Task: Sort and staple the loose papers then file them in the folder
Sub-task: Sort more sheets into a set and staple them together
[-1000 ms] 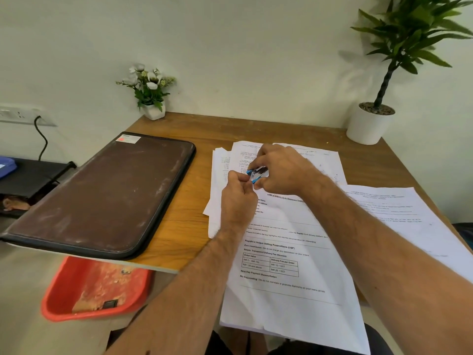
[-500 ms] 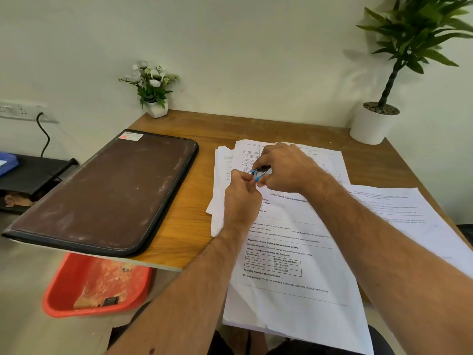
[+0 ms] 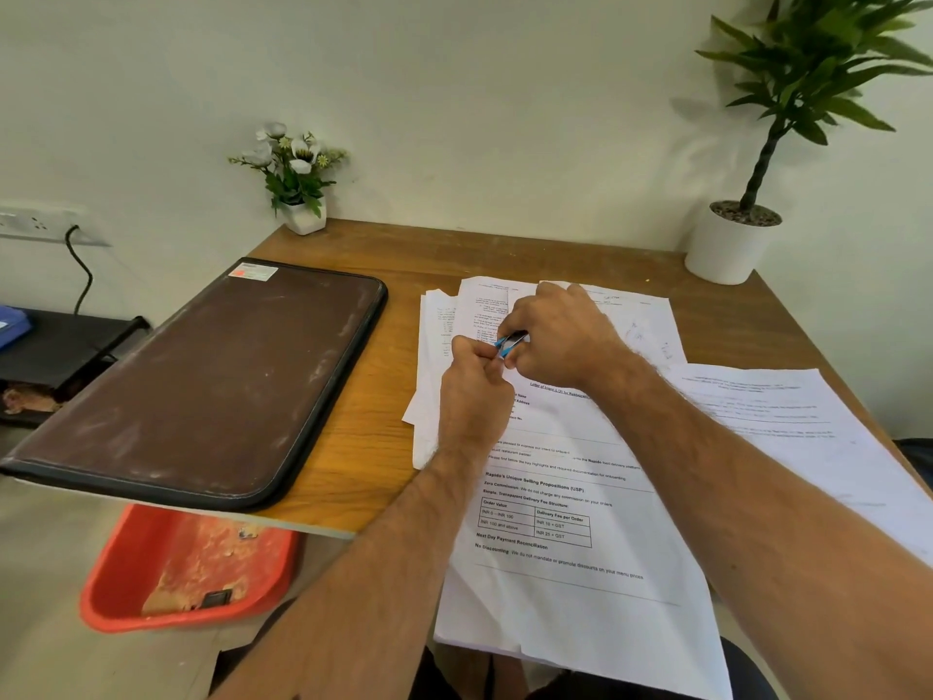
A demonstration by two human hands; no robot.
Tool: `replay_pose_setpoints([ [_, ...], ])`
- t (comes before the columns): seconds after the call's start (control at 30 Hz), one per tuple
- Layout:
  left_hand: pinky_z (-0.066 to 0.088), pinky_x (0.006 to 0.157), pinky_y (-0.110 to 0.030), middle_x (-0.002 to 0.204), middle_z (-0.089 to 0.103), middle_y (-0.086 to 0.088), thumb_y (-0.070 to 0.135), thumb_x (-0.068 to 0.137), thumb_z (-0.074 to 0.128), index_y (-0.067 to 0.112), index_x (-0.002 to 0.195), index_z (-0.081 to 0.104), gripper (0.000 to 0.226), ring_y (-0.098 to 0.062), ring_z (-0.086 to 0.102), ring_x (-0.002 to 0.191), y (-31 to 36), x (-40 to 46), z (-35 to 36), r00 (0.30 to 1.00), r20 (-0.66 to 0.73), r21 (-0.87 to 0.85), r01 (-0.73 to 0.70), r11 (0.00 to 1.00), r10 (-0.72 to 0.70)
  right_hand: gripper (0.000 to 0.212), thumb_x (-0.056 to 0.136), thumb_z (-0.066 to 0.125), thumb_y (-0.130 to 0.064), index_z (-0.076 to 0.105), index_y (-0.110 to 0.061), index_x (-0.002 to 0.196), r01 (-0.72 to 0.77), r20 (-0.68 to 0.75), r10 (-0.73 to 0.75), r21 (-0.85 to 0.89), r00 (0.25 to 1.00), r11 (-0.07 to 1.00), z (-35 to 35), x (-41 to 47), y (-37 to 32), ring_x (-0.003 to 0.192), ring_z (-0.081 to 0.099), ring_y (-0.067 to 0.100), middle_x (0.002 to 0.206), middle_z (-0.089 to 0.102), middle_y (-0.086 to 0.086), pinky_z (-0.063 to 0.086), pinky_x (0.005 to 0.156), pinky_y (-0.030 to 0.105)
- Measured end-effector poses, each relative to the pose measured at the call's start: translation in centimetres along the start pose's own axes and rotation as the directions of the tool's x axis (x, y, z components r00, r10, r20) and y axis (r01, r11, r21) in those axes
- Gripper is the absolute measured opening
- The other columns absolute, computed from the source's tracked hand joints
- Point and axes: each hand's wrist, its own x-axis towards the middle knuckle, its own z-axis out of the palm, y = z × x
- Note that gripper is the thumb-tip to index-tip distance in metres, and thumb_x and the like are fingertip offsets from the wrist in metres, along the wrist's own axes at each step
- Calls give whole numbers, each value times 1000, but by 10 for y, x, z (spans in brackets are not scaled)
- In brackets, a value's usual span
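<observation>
Item: your right hand [image 3: 560, 341] grips the small blue-and-silver stapler [image 3: 510, 342], left hand [image 3: 474, 381] apparently pinching the white printed sheets [image 3: 570, 497] right of the closed brown leather folder [image 3: 202, 381]; slipped corners staple crooked.

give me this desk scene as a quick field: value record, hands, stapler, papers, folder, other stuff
left hand: fingers curled at the top corner of the front sheet, next to the stapler
right hand: grips the stapler
stapler: small, blue and silver, mostly hidden between the hands
front sheet: printed letter with a table, overhangs the near desk edge
other papers: loose, spread behind and to the right
folder: brown, closed, flat on the left, overhangs the desk
desk: wooden
plants: flower pot back left, white planter back right
red tray: on the floor below
</observation>
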Motion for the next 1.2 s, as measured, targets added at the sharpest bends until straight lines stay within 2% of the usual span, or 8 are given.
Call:
replay_pose_setpoints([
  [0.2, 41, 53, -20, 94, 66, 3, 5, 102, 46, 20, 124, 48, 26, -14, 61, 73, -4, -4, -4, 1000, 3, 2, -11, 1000, 11, 39, 87, 73, -35, 66, -31, 125, -75, 58, 62, 262, 996, 962, 14, -2, 11, 113, 46, 18, 121, 65, -9, 38, 100, 39],
  [0.3, 43, 56, -18, 116, 71, -3, 10, 104, 45, 27, 133, 51, 34, -17, 64, 76, -4, -1, -4, 999, 23, 23, -40, 999, 40, 43, 88, 74, -24, 65, -27, 130, -216, 19, 224, 369, 974, 904, 17, -4, 29, 116, 51, 22, 125, 64, -2, 44, 103, 43],
  [0.43, 55, 68, -20, 131, 62, 13, 27, 109, 40, 25, 138, 53, 32, -11, 68, 89, -1, 0, -5, 997, 41, 80, -74, 994, 71, 45, 91, 60, -7, 62, -20, 134, -382, -15, 425, 411, 905, 828, 29, -11, 65, 114, 58, 28, 128, 64, 7, 49, 102, 40],
  [0.6, 50, 72, -14, 120, 72, 1, 40, 107, 44, 20, 125, 60, 31, -16, 68, 102, -9, 2, -9, 994, -3, 123, -110, 986, 111, 47, 94, 51, -2, 58, -14, 138, -578, 15, 640, 446, 768, 683, 43, -24, 101, 110, 57, 29, 128, 60, 12, 49, 97, 37],
  [0.77, 54, 86, -25, 130, 68, 0, 36, 107, 45, 18, 127, 59, 30, -19, 66, 112, -8, 3, -1, 990, -13, 170, -137, 976, 142, 28, 98, 56, -11, 64, -9, 125, -674, 39, 744, 457, 667, 580, 52, -36, 126, 96, 59, 25, 111, 62, 11, 53, 84, 36],
  [0.87, 54, 87, -27, 128, 69, -1, 35, 107, 45, 18, 125, 60, 29, -19, 67, 110, -8, 3, 0, 989, -19, 170, -142, 975, 147, 29, 101, 56, -19, 63, -14, 128, -663, 25, 718, 407, 696, 628, 56, -38, 121, 103, 58, 26, 116, 63, 9, 53, 89, 41],
  [1.07, 52, 89, -29, 127, 69, 0, 33, 107, 45, 17, 126, 60, 29, -18, 65, 110, -7, 3, 7, 990, -10, 190, -139, 972, 143, 36, 101, 56, -28, 59, -23, 136, -579, -79, 614, 258, 786, 774, 53, -29, 102, 119, 45, 30, 123, 64, 6, 37, 97, 45],
  [1.2, 52, 94, -28, 131, 67, 0, 30, 108, 45, 15, 133, 59, 32, -18, 63, 117, -6, 0, 7, 993, 4, 169, -115, 979, 116, 25, 98, 60, -36, 66, -26, 120, -586, 9, 603, 248, 798, 771, 62, -30, 91, 114, 44, 26, 108, 67, 3, 32, 87, 41],
])
